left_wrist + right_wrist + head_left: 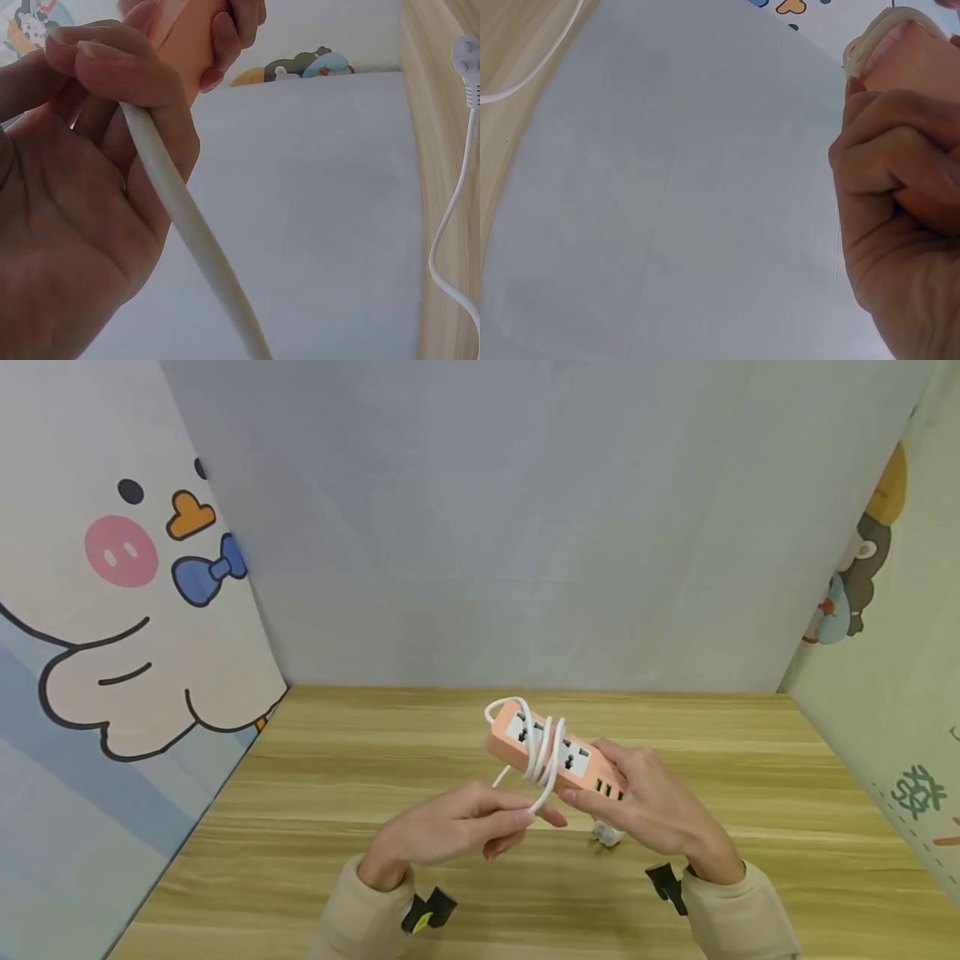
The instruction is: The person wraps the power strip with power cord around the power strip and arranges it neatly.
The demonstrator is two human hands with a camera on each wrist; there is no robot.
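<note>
An orange-pink power strip (583, 760) with white socket panels and small green-lined ports is held up above the table, tilted, its far end to the left. My right hand (656, 802) grips its near end, fingers curled round the body in the right wrist view. Several turns of white cord (542, 752) wrap the strip's middle. Just below it, my left hand (468, 822) pinches the cord between thumb and fingers; in the left wrist view the cord (191, 217) runs down from those fingertips. The white plug (606, 833) shows beneath the strip, partly hidden by my right hand.
A wood-grain table (322, 793) lies under both hands. Behind it stands a pale grey cloth wall (525, 527), with cartoon-printed panels at left and right. Loose cord (450, 247) trails from the plug in the left wrist view.
</note>
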